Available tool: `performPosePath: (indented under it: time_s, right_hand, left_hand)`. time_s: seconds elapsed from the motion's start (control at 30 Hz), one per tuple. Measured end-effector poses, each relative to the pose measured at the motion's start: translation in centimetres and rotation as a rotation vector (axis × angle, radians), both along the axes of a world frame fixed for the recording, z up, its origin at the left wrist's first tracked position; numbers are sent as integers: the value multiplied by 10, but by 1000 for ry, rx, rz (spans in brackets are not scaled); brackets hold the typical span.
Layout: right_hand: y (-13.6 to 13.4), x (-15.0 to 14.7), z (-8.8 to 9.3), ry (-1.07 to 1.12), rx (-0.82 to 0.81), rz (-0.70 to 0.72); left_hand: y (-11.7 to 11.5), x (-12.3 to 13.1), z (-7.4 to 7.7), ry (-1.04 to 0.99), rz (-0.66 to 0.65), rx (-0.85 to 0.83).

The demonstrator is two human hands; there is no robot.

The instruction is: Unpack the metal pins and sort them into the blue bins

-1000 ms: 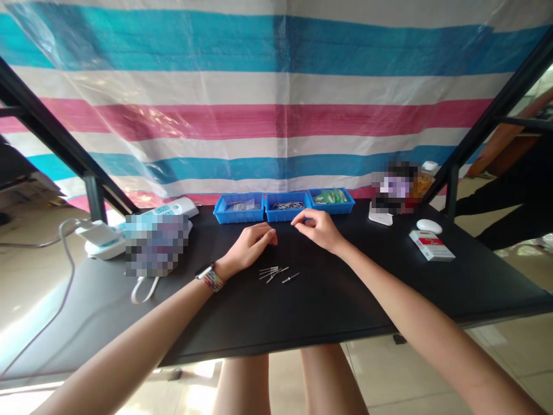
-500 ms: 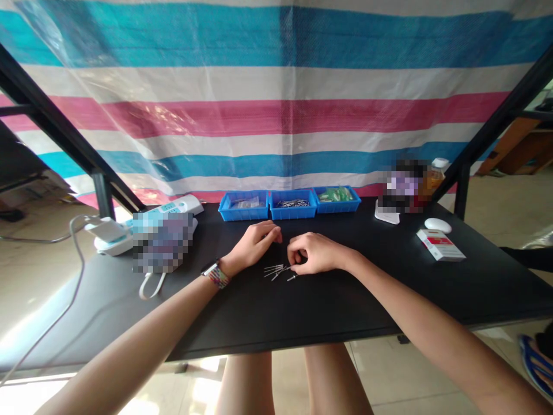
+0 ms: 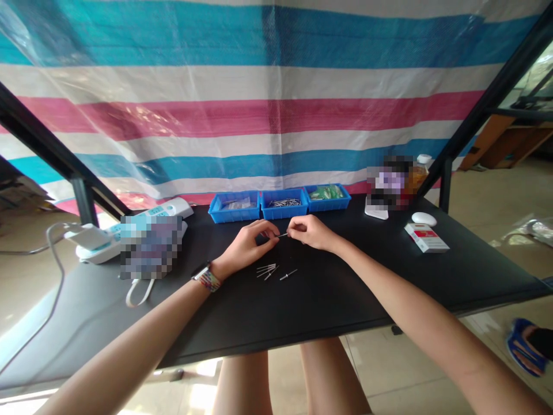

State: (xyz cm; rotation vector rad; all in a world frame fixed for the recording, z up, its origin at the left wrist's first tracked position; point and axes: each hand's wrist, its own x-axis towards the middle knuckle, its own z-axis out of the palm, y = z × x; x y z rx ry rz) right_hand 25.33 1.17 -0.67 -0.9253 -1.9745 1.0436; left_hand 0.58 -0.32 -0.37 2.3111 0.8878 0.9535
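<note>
Between my two hands a thin metal rivet (image 3: 283, 234) lies level, just above the black table. The fingertips of my left hand (image 3: 254, 239) pinch its left end, and my right hand (image 3: 311, 231) pinches its right end. Several similar rivets (image 3: 266, 268) lie in a small group on the table below my hands, with a single one (image 3: 288, 275) to their right. Behind my hands stand three blue bins: the left bin (image 3: 233, 215) holds clear plastic bags, the middle bin (image 3: 284, 211) many metal rivets, the right bin (image 3: 328, 203) green-and-white packets.
At the left are a power strip (image 3: 177, 208) with a charger (image 3: 88, 236), a cable and a blurred object (image 3: 151, 248). To the right sit a red-and-white box (image 3: 427, 238), a white oval case (image 3: 424, 219) and a bottle (image 3: 419, 173). A striped sheet (image 3: 242, 121) hangs behind the table (image 3: 328, 311).
My right hand has lifted a rivet from beside the group and brought it up to my left hand. Both hands now pinch it. The view has shifted slightly to the right.
</note>
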Motion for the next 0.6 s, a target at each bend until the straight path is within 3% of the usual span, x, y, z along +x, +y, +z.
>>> performPosePath:
  time_s: [0.2, 0.43, 0.6]
  right_hand:
    - [1, -7, -3, 144, -82, -65]
    - [-4, -13, -5, 321, -158, -91]
    - [-9, -17, -3, 420, -124, -135]
  left_hand:
    - [3, 0, -2, -82, 147, 30]
    - [4, -1, -1, -62, 166, 29]
    - [4, -2, -1, -41, 191, 29]
